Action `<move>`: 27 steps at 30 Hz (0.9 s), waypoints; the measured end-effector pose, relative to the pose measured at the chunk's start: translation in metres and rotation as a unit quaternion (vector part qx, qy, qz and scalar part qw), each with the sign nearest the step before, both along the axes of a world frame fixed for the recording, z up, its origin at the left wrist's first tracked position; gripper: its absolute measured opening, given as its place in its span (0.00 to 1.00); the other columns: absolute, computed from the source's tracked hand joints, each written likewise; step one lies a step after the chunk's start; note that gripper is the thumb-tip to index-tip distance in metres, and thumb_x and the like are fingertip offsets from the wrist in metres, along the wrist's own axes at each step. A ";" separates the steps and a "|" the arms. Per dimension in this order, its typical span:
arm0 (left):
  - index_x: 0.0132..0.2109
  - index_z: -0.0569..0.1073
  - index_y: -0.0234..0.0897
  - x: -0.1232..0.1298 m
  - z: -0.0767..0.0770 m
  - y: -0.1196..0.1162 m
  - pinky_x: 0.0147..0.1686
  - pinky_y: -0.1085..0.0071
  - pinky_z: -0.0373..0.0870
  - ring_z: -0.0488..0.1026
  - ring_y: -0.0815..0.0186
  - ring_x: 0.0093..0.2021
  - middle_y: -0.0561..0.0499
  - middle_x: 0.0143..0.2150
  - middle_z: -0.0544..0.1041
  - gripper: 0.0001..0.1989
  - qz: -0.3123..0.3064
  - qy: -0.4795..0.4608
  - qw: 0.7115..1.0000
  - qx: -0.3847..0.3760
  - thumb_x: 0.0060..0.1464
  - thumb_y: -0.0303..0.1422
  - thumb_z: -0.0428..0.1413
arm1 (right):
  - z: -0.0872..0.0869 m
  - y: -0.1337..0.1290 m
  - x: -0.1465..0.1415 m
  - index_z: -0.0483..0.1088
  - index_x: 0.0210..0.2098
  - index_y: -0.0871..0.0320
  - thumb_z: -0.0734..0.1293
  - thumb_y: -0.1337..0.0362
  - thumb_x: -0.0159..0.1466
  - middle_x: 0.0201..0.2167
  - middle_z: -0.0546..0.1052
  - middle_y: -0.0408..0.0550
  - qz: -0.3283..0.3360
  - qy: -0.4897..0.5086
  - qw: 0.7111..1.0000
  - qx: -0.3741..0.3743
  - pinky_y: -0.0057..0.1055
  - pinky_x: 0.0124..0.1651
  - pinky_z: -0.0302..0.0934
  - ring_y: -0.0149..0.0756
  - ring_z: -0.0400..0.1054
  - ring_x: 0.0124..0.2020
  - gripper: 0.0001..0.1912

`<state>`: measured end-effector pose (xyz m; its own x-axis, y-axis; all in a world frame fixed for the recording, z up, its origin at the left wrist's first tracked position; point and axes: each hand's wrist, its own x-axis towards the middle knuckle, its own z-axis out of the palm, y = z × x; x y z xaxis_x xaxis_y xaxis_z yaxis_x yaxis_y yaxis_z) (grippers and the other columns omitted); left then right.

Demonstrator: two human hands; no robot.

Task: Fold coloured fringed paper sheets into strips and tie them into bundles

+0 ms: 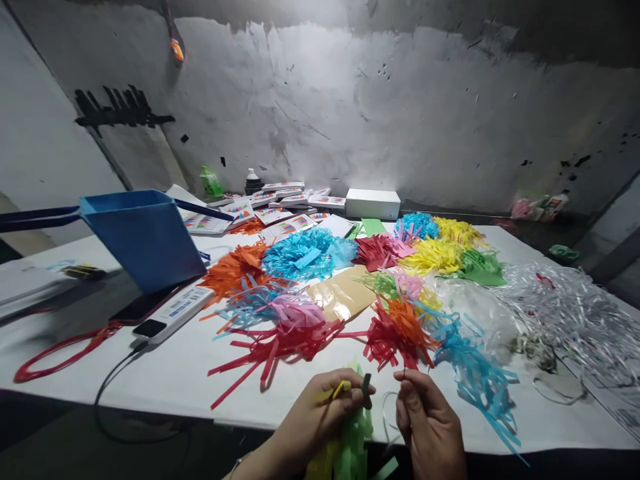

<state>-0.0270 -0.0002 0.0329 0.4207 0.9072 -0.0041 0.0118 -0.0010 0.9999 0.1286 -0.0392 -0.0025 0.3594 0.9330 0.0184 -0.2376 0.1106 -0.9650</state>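
Note:
At the table's front edge my left hand (333, 407) is closed around a bunch of green and yellow paper strips (353, 440), which hang down below the fingers. A dark green strip end sticks up between thumb and forefinger. Close by on the right, my right hand (427, 417) pinches something thin and dark at its fingertips, too small to name. A pale thin cord (387, 417) loops between the two hands; its ends are hidden. Just beyond them lie a red and orange strip bunch (397, 330), a blue strip bunch (483, 370) and a red strip bunch (285, 343).
A blue paper bin (145, 233) stands at left by a white power bank (173, 313) with a black cable. More fringed strip piles (305, 253) cover the middle. Silver tinsel (575, 320) spreads at right. Flat packs (285, 200) and a white box (373, 203) sit against the wall.

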 end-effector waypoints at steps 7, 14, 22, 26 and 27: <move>0.35 0.80 0.31 0.001 -0.018 0.001 0.29 0.77 0.65 0.71 0.71 0.26 0.51 0.28 0.77 0.19 -0.023 -0.200 0.942 -0.269 0.43 0.42 0.72 | -0.004 -0.009 0.003 0.77 0.42 0.55 0.62 0.46 0.67 0.24 0.70 0.42 0.028 -0.154 0.987 0.036 0.24 0.26 0.60 0.29 0.63 0.22 0.21; 0.34 0.74 0.34 0.003 -0.030 0.001 0.29 0.77 0.66 0.74 0.70 0.27 0.53 0.26 0.77 0.18 -0.063 -0.261 0.933 -0.238 0.46 0.41 0.72 | 0.004 -0.020 -0.005 0.78 0.38 0.52 0.65 0.49 0.66 0.23 0.75 0.40 0.014 -0.181 0.983 0.026 0.21 0.23 0.63 0.28 0.70 0.17 0.15; 0.34 0.73 0.35 0.001 -0.029 -0.002 0.27 0.78 0.64 0.72 0.72 0.25 0.54 0.26 0.77 0.20 -0.030 -0.229 0.943 -0.238 0.45 0.41 0.72 | 0.003 -0.022 0.002 0.77 0.36 0.53 0.64 0.48 0.66 0.21 0.73 0.40 0.039 -0.233 0.972 0.012 0.22 0.19 0.59 0.27 0.66 0.14 0.18; 0.35 0.73 0.33 -0.001 -0.024 -0.003 0.27 0.78 0.64 0.72 0.72 0.25 0.53 0.26 0.77 0.20 -0.027 -0.201 0.951 -0.233 0.44 0.42 0.72 | 0.007 -0.023 0.006 0.76 0.35 0.55 0.64 0.48 0.67 0.21 0.73 0.40 0.064 -0.237 0.969 0.005 0.21 0.19 0.58 0.26 0.65 0.13 0.18; 0.35 0.73 0.33 -0.002 -0.024 -0.003 0.27 0.78 0.64 0.72 0.72 0.25 0.53 0.27 0.78 0.21 -0.026 -0.203 0.950 -0.236 0.44 0.42 0.72 | 0.007 -0.023 0.006 0.76 0.35 0.55 0.64 0.48 0.67 0.21 0.73 0.40 0.065 -0.232 0.970 -0.002 0.21 0.19 0.58 0.26 0.65 0.13 0.18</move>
<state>-0.0286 -0.0033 0.0089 0.5185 0.8228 -0.2328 -0.3632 0.4583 0.8112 0.1350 -0.0626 0.0050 0.1921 0.9704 0.1464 0.2118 0.1047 -0.9717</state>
